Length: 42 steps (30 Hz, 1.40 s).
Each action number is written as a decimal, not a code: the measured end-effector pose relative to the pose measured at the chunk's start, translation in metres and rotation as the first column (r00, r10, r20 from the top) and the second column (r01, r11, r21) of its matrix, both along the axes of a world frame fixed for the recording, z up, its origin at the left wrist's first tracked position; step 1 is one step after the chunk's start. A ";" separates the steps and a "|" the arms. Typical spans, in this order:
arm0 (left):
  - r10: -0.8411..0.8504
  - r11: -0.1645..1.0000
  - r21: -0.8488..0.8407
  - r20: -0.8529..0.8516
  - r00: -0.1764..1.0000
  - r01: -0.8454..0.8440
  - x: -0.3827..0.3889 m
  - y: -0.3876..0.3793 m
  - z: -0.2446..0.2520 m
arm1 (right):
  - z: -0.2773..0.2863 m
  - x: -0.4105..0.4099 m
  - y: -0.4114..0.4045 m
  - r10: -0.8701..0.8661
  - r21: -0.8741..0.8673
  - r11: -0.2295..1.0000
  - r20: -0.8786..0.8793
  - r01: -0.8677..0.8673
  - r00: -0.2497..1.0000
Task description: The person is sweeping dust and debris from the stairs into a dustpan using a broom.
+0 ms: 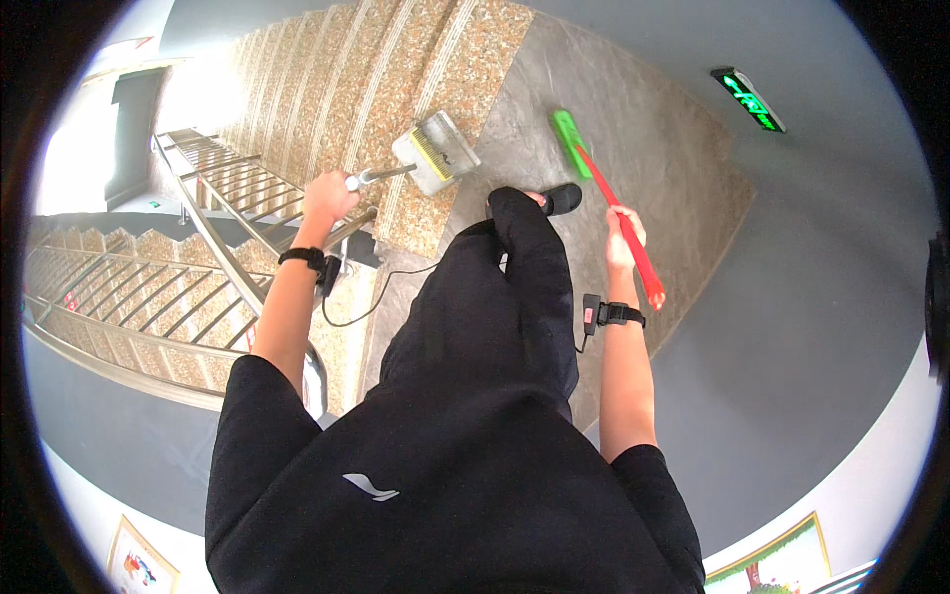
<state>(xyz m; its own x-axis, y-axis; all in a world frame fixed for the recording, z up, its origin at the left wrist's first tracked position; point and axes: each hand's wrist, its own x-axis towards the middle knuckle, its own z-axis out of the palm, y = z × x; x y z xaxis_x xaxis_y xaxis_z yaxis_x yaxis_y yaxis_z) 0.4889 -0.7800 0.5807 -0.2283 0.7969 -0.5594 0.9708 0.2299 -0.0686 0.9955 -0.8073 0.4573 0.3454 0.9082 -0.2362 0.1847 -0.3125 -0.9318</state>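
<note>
My left hand is closed around the handle end of a long-handled dustpan. The grey pan, with a yellow comb-like strip, is seen over the edge of the stair landing. In my right hand is the red handle of a broom. The broom's green head appears slightly blurred over the grey landing floor, ahead of my sandalled foot. Broom head and dustpan are apart. Whether either touches the floor I cannot tell.
Speckled stone steps run off at the upper left. Metal stair railings stand to my left, with another flight beyond. A grey wall bounds the right, bearing a lit green exit sign. A thin black cable hangs near my left wrist.
</note>
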 end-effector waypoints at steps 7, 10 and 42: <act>0.170 0.983 0.079 -0.042 0.985 -0.166 -0.048 -0.073 0.005 | 0.001 0.056 -0.030 -0.026 -0.032 0.999 0.418 0.043 0.908; 0.233 0.967 0.113 -0.023 0.972 -0.229 -0.057 -0.093 0.012 | -0.007 0.100 -0.062 -0.018 -0.037 0.999 0.382 0.035 0.924; -0.348 0.936 -0.092 -0.080 0.934 0.340 0.221 0.284 0.011 | 0.001 0.122 -0.278 -0.361 -0.568 0.500 0.549 0.654 0.753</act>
<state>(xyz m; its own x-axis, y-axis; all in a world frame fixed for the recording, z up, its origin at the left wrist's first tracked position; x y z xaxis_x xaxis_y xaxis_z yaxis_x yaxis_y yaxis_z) 0.7099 -0.4956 0.5922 -0.0015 0.7923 -0.6101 0.9779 -0.1263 -0.1664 1.1175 -1.0851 0.4587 0.8705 0.1431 -0.4708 -0.0008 -0.9564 -0.2921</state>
